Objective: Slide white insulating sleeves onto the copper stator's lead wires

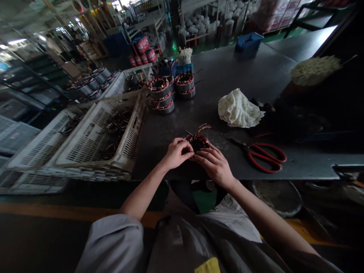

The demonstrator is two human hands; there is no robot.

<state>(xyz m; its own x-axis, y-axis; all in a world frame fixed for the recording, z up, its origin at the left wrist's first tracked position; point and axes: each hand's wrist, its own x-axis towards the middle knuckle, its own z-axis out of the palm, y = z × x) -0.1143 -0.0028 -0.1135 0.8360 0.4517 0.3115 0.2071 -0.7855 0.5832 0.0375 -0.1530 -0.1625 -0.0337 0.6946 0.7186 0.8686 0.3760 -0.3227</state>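
Front edge: I see the dark tabletop end in a straight line, both forearms crossing it.
Left hand: thumb and bent fingers pinching the near left part of the wound ring; the exact contact is too small for me to tell.
Right hand: fingers laid together over the ring's near right part, thumb hidden; I cannot tell whether it grips.
Wound ring: on the tabletop between the hands, near the front edge, loose copper leads rising at its far side.
Scissors: right of the right hand, tips toward it, a strip of tabletop between.
Crate: white, slotted, its wall bounding my room on the left.
White cloth: crumpled, beyond the scissors.
Stacked cores: beyond the left hand, well apart from the cloth.
Far room: tabletop runs broadly back to a blue bin by the far edge.
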